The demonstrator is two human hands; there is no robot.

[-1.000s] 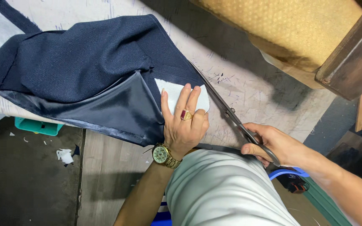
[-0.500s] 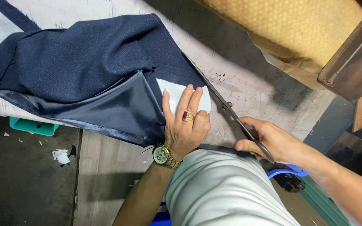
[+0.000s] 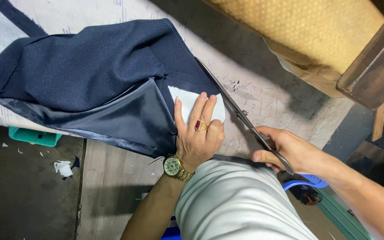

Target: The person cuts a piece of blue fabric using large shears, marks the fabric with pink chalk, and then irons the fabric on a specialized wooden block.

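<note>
**Trimming the navy garment's edge with shears**

My left hand [image 3: 198, 138] lies flat, fingers spread, gripping nothing, pressing the white interfacing patch [image 3: 187, 101] and navy garment [image 3: 90, 75] onto the worktop [image 3: 263, 93]. My right hand [image 3: 285, 151] is closed around the handles of the tailor's shears [image 3: 238, 113]; the blades run along the garment's right edge, just beside my left fingertips. Step in hand, I judge: cutting along that edge. The next move calls for steady pressure from the flat hand and fingers kept off the blade line. Count: one garment, one pair of shears, one white patch, one wristwatch [image 3: 173, 166], one ring [image 3: 200, 126].
</note>
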